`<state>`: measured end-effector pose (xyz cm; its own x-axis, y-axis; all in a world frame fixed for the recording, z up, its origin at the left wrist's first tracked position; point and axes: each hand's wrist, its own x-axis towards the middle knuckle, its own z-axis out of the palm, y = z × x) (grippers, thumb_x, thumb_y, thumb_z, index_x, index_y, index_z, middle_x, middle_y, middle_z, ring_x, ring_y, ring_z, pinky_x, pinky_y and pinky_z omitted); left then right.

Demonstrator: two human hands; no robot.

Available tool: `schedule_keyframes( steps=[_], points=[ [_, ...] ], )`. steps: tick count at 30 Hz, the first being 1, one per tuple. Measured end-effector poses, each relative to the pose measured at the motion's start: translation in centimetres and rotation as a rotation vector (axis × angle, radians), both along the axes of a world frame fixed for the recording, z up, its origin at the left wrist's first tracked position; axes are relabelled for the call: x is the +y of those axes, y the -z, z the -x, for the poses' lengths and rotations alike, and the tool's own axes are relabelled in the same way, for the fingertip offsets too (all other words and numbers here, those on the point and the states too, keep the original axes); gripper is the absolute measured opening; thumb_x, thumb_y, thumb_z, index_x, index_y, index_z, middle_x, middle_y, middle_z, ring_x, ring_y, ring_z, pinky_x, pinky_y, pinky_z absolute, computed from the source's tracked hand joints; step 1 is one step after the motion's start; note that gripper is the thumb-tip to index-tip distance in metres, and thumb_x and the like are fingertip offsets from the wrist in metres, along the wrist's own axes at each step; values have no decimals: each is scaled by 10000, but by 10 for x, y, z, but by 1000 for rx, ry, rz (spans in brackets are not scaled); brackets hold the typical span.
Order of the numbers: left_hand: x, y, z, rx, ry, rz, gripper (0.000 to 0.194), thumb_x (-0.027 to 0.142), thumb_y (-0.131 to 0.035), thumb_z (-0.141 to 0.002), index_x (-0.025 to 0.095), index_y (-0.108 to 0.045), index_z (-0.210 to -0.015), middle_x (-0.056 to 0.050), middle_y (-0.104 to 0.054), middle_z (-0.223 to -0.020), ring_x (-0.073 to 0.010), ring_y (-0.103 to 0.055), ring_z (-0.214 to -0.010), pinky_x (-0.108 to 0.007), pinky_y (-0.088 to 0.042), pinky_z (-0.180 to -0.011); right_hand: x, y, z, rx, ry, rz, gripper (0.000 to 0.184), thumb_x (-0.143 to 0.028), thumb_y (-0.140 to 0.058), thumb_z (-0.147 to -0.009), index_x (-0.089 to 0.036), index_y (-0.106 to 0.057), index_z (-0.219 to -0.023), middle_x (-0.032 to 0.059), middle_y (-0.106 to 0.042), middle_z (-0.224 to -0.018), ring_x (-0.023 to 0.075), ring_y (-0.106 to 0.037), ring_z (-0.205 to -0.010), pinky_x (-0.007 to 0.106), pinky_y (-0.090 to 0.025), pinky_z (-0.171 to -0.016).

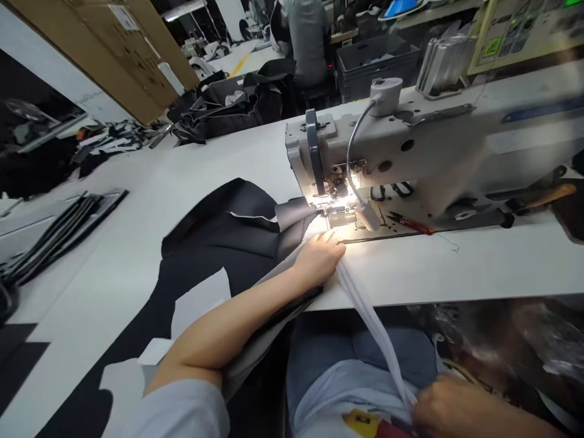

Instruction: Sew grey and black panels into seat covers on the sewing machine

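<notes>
My left hand (319, 258) lies on the black fabric (219, 243) and a white strip (369, 316), its fingers pressed down just in front of the sewing machine's presser foot (335, 214). The white strip runs from the needle area down over the table edge to my lap. My right hand (449, 404) is low in my lap, closed round the lower end of that strip. The grey sewing machine (410, 146) stands on the white table (137, 201), its lamp lit over the needle plate.
Red-handled snips (410, 223) lie on the machine bed right of the needle. Stacked black pieces (55, 234) sit at the table's left. Dark fabric heaps (237, 103) and a cardboard box (104, 48) stand behind. A person (305, 36) sits far back, facing away.
</notes>
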<state>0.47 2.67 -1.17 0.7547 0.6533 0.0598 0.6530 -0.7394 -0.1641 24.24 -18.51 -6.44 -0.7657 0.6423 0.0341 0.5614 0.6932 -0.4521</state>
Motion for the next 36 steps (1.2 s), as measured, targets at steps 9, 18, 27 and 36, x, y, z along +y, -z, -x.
schedule_keyframes(
  steps=[9,18,27,36],
  points=[
    [23,-12,27,-128,-22,348,259,308,-715,-745,175,-633,-952,-108,-607,-994,-305,-565,-1031,-411,-507,-894,132,0,43,31,118,-421,568,-418,-678,-844,-166,-533,-1332,160,-564,-1312,307,-515,-1144,454,-431,-911],
    [35,-21,56,-430,95,421,121,305,-683,-840,188,-676,-810,-112,-602,-1075,-278,-503,-1196,-375,-502,-921,130,4,33,121,443,-334,195,-332,-598,-875,-190,-644,-1001,126,-596,-1222,302,-526,-1147,465,-415,-928],
    [18,-11,22,-109,257,-199,252,126,-434,-949,193,-659,-856,-91,-585,-1282,-230,-534,-1089,-398,-434,-906,80,-39,30,177,133,-414,270,-216,-537,-933,-205,-510,-664,-29,-502,-561,125,-447,-494,291,-302,-520],
    [-22,-5,22,75,30,36,648,463,-513,-925,176,-339,-1480,-184,-444,-1425,-249,-599,-943,-360,-448,-761,155,-5,48,82,71,-498,317,-259,-466,-960,-125,-608,-1209,144,-652,-1040,253,-571,-986,384,-458,-826]
  ],
)
